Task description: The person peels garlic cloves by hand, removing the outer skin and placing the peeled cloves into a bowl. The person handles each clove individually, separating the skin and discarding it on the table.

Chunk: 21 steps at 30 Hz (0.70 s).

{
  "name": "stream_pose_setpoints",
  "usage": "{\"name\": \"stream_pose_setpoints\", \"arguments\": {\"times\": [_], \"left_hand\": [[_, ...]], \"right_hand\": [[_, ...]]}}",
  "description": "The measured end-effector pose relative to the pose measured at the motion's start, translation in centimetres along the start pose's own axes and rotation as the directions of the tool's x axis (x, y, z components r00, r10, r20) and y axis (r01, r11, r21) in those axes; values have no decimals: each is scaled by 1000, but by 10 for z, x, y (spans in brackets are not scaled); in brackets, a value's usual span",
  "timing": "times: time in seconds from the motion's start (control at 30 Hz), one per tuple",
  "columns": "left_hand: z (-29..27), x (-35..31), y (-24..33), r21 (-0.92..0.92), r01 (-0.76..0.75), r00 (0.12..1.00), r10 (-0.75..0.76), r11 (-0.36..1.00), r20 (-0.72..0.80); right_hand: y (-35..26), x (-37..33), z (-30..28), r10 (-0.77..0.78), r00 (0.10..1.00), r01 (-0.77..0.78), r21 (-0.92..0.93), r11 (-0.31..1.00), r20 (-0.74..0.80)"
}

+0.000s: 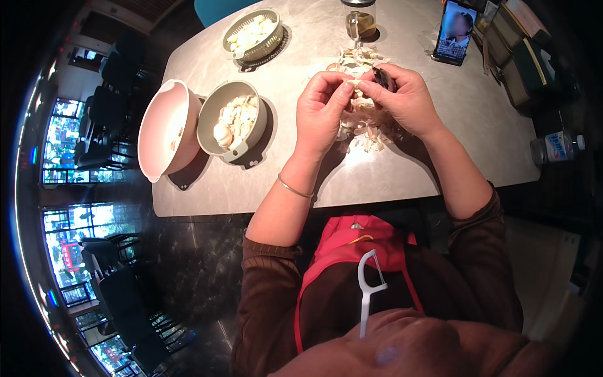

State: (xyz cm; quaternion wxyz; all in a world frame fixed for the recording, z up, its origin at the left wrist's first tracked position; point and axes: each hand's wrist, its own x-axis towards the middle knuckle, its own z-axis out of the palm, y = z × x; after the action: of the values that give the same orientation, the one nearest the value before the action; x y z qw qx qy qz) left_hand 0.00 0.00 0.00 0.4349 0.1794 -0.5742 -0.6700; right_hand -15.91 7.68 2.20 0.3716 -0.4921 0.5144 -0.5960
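Note:
My left hand [319, 112] is closed, its thumb and forefinger pinching a small pale garlic clove [356, 82]. The right thumb tip meets the clove from the other side. Curled in my right hand [411, 100] is a small black object [381, 78], whose kind I cannot make out. Both hands are held above a heap of papery garlic skins [367, 139] on the table. To the left, a grey-green bowl [207, 135] contains garlic bulbs and cloves [237, 119]. Farther back, a grey-green colander [271, 45] holds peeled cloves [252, 32].
A pink basin [149, 138] stands at the table's [220, 195] left edge. At the back are a lidded glass jar [359, 22] and a propped phone [455, 32]. A plastic bottle [556, 148] lies past the right edge. A white floss pick [364, 289] shows before my red apron [339, 251].

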Motion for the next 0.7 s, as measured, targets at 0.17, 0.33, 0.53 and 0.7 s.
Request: {"name": "stream_pose_setpoints", "arguments": {"times": [0.17, 0.33, 0.53, 0.7], "left_hand": [[2, 1, -2, -80, 38, 999, -39, 996, -7], [6, 0, -3, -147, 114, 991, -123, 983, -54], [-3, -1, 2, -279, 182, 983, -178, 943, 38], [-9, 1, 7, -345, 246, 968, -215, 906, 126]], "right_hand": [[5, -1, 1, -193, 980, 179, -213, 961, -45], [8, -2, 3, -437, 899, 374, -558, 741, 22], [6, -5, 6, -562, 821, 511, -571, 642, 102], [0, -3, 4, -414, 907, 406, -421, 811, 77]]}}
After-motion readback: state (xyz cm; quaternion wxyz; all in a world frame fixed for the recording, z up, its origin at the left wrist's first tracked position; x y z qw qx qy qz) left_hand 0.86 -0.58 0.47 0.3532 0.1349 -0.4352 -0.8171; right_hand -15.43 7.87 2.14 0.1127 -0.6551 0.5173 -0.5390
